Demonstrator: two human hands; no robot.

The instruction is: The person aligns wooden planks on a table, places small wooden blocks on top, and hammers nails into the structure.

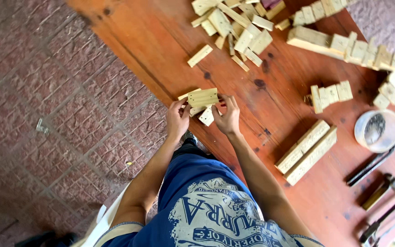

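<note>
A reddish-brown wooden bench (170,50) runs slantwise across the view, with a paved brick floor (46,91) to its left. At the far end lies a loose heap of pale wood offcuts (236,25), and a long row of blocks (348,45) stretches along the right side. Nearer, two long wooden bars (306,152) lie side by side, touching, and a short cluster of upright blocks (330,95) stands beyond them. A round white tub (377,130) sits by the right edge, with dark metal hand tools (380,183) laid out below it.

At the bench's near edge the person holds a flat pale wood block (203,97) between both hands, over the bench edge. The left hand (177,120) grips its left end, fingers curled around it. The right hand (227,118) pinches the right end with fingertips closed on it. A smaller wood piece (206,116) lies just under the block, between the two hands; whether either hand touches it is unclear.
</note>
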